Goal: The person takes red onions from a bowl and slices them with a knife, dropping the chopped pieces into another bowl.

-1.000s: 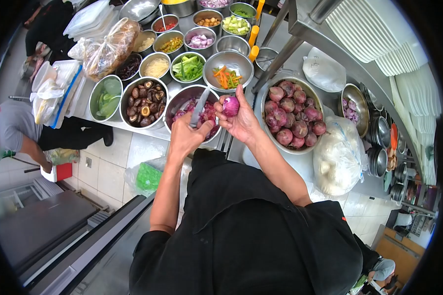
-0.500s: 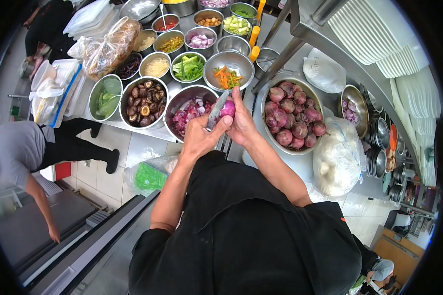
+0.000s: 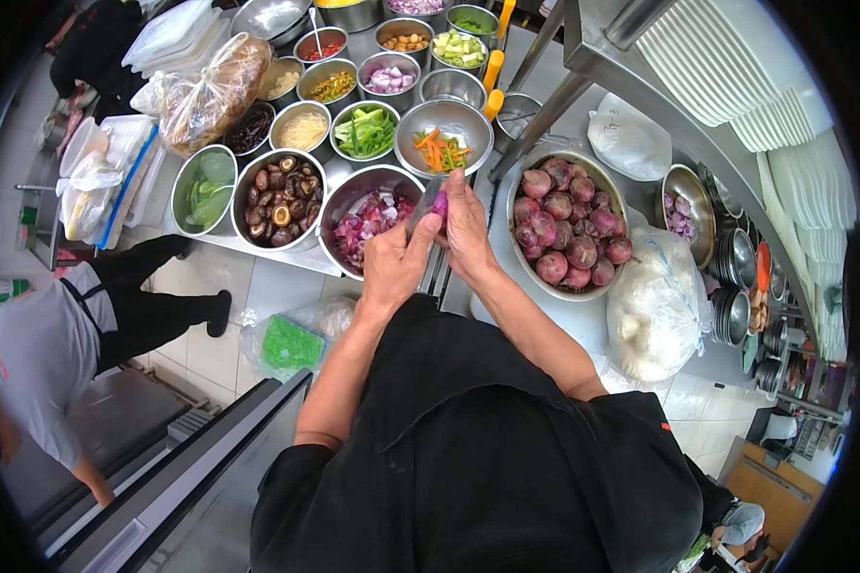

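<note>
My left hand (image 3: 395, 260) is closed around a knife (image 3: 419, 212), its blade angled up against a peeled red onion (image 3: 440, 202). The handle is hidden inside my fist. The onion sits in my right hand (image 3: 468, 229), which is wrapped around it and covers most of it. Just left of both hands stands a steel bowl (image 3: 329, 237) holding cut red onion pieces (image 3: 373, 222). Beyond my fingertips is another steel bowl (image 3: 478, 129) with orange and green strips (image 3: 441, 151).
A steel bowl of whole red onions (image 3: 571, 224) stands on the right, beside a bulging plastic bag (image 3: 652, 306). Mushrooms (image 3: 284, 202) fill a bowl at left, with several ingredient containers behind. A metal shelf post (image 3: 545, 113) rises close by. A co-worker (image 3: 48, 353) bends at left.
The knife and onion have turned in my hands, so less of the onion shows. My left hand has shifted slightly right. The co-worker at left has moved lower and a little right.
</note>
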### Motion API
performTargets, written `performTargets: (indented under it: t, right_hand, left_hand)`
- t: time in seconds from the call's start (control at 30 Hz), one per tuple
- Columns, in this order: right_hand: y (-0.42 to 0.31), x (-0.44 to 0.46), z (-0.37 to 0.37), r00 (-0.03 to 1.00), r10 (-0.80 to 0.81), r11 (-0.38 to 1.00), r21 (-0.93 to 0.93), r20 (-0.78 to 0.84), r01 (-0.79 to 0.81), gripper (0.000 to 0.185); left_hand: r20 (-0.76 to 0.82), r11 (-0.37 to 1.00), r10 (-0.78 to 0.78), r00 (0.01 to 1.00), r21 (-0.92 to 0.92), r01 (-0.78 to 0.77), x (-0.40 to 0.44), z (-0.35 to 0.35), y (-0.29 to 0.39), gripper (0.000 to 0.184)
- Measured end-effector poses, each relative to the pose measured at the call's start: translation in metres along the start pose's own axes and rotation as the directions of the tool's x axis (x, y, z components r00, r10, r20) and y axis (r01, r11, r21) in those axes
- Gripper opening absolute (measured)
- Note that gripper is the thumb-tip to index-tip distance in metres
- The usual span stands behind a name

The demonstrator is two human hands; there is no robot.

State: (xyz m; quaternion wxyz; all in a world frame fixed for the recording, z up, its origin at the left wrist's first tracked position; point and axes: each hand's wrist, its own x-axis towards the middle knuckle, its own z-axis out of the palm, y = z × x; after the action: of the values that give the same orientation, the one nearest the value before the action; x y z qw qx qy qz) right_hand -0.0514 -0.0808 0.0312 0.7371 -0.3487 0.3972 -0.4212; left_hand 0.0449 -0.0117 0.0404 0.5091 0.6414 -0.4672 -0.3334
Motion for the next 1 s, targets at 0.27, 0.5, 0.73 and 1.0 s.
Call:
performTargets:
  t: [0.27, 0.5, 0.73, 1.0]
  right_hand:
    - [0.008, 0.008, -0.008, 0.998, -0.033, 0.999, 0.007, -0.059, 0.034, 0.049]
    - [0.006, 0.012, -0.018, 0.993, 0.104, 0.987, 0.133, -0.062, -0.095, 0.055]
    - [-0.001, 0.010, -0.015, 0.956, 0.282, 0.893, 0.345, 0.075, -0.290, 0.054]
    - [0.005, 0.018, -0.028, 0.861, 0.267, 0.733, 0.489, 0.433, -0.473, 0.051]
  left_hand:
    - [0.022, 0.998, 0.042, 0.999, 0.054, -0.043, -0.017, 0.000, 0.008, 0.043]
    - [-0.069, 0.873, -0.162, 0.984, 0.455, 0.176, 0.001, -0.037, -0.011, 0.046]
    - [-0.064, 0.771, -0.175, 0.983, 0.612, 0.177, 0.007, -0.045, -0.035, 0.036]
    - [0.116, 0.977, -0.057, 0.992, -0.200, 0.080, 0.000, -0.018, -0.004, 0.039]
